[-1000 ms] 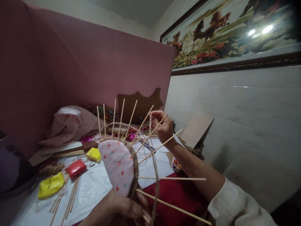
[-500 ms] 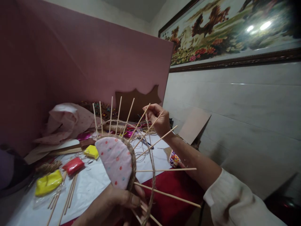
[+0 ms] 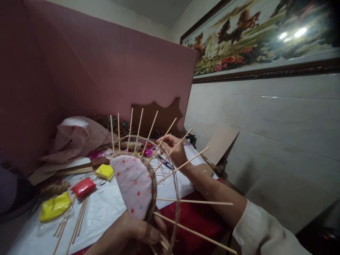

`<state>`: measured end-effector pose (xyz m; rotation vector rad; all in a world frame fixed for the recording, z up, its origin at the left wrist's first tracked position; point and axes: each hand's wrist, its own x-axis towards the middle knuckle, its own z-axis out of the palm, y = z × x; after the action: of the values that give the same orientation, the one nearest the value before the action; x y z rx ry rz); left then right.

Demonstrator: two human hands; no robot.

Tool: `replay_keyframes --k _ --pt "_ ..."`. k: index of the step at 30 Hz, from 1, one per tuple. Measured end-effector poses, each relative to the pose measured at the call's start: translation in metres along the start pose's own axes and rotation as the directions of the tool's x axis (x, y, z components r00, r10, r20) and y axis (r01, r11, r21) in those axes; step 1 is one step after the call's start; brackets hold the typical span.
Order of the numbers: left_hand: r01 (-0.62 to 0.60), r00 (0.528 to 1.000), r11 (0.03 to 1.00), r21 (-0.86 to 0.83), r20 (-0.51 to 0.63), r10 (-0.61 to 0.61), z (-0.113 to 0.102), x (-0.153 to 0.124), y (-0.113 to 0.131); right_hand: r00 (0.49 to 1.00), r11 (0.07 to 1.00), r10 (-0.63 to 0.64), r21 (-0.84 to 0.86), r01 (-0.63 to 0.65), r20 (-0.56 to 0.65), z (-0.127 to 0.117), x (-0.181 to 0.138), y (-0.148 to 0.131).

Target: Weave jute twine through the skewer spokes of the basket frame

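Observation:
A half-round piece covered in pink floral fabric (image 3: 132, 184) has a rim of wound twine, with several thin wooden sticks (image 3: 195, 202) fanning out from it. A strand of jute twine (image 3: 176, 184) runs in an arc across the sticks, partway along their length. My left hand (image 3: 135, 230) is closed on the lower edge of the fabric-covered piece, the thumb lying in front. Behind the upper right sticks, my right hand (image 3: 172, 148) pinches the twine between thumb and fingertips. Sticks partly cover that hand.
On the white-covered table (image 3: 103, 205) lie yellow packets (image 3: 55, 207), a red packet (image 3: 83, 187), loose sticks (image 3: 79, 219) and a twine roll (image 3: 131, 145). Crumpled pink fabric (image 3: 79, 138) sits at the back left. Cardboard (image 3: 220, 141) leans on the right wall.
My right hand has moved down, staying behind the sticks with the twine. The fabric-covered piece has shifted slightly right and down with my left hand.

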<state>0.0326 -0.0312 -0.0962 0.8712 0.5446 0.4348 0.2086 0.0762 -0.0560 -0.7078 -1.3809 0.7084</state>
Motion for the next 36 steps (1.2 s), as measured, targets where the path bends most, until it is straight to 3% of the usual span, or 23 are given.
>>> replay_keyframes --k 4,12,20,22,24,27,29,31,34,36 --pt "0.0 1.0 1.0 -0.011 0.002 0.0 -0.002 0.0 -0.003 0.989 0.992 0.127 -0.004 -0.127 0.08 0.008 -0.016 0.004" --pt "-0.103 0.994 0.979 -0.176 0.026 0.109 -0.007 0.001 -0.002 0.973 0.983 0.183 -0.008 -0.184 0.137 0.014 -0.052 0.015" --pt "-0.256 0.957 0.955 -0.147 -0.177 0.229 0.001 0.003 0.008 0.983 0.985 0.17 -0.056 -0.166 0.075 0.021 -0.086 0.022" --pt "-0.328 0.923 0.94 -0.089 -0.241 0.3 0.003 0.005 0.008 0.978 0.978 0.203 -0.053 -0.2 0.049 0.022 -0.091 0.025" --pt "-0.398 0.861 0.917 0.012 -0.341 0.378 0.003 0.008 0.007 0.969 0.968 0.248 -0.031 -0.247 0.012 0.022 -0.095 0.025" --pt "-0.458 0.704 0.871 0.176 -0.527 0.477 0.004 0.01 0.006 0.94 0.94 0.338 0.025 -0.339 0.033 0.02 -0.098 0.018" --pt "-0.506 0.634 0.833 0.221 -0.559 0.534 0.007 0.009 0.007 0.924 0.926 0.369 0.042 -0.374 0.1 0.019 -0.099 0.011" --pt "-0.564 0.646 0.805 0.183 -0.51 0.568 0.009 0.009 0.008 0.911 0.916 0.385 0.058 -0.396 0.146 0.019 -0.101 0.005" --pt "-0.592 0.723 0.804 0.058 -0.403 0.562 0.01 0.008 0.009 0.89 0.898 0.415 0.071 -0.434 0.189 0.021 -0.107 0.001" --pt "-0.583 0.741 0.812 0.02 -0.397 0.542 0.007 0.009 0.008 0.896 0.918 0.393 -0.025 -0.397 0.209 0.02 -0.114 -0.001"
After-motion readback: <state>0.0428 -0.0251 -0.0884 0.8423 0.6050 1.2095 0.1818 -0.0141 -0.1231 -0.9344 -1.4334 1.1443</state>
